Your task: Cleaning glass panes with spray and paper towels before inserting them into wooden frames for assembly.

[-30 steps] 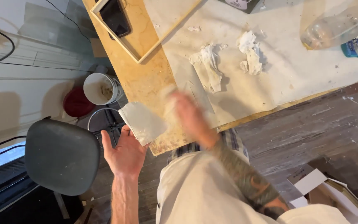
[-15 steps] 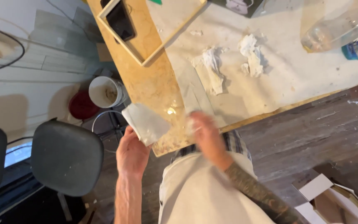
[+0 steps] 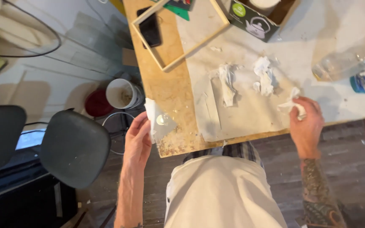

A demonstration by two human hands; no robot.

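the left hand [image 3: 137,137] is holding a white paper sheet [image 3: 159,120] at the corner of the wooden table [image 3: 172,90], fingers closed on its edge; a shiny wet spot is showing on it. the right hand [image 3: 305,122] is pinching a crumpled tissue [image 3: 291,102] on the table, so wiping seems to be in hand; next, the tissue is probably needing a careful move to the spot.
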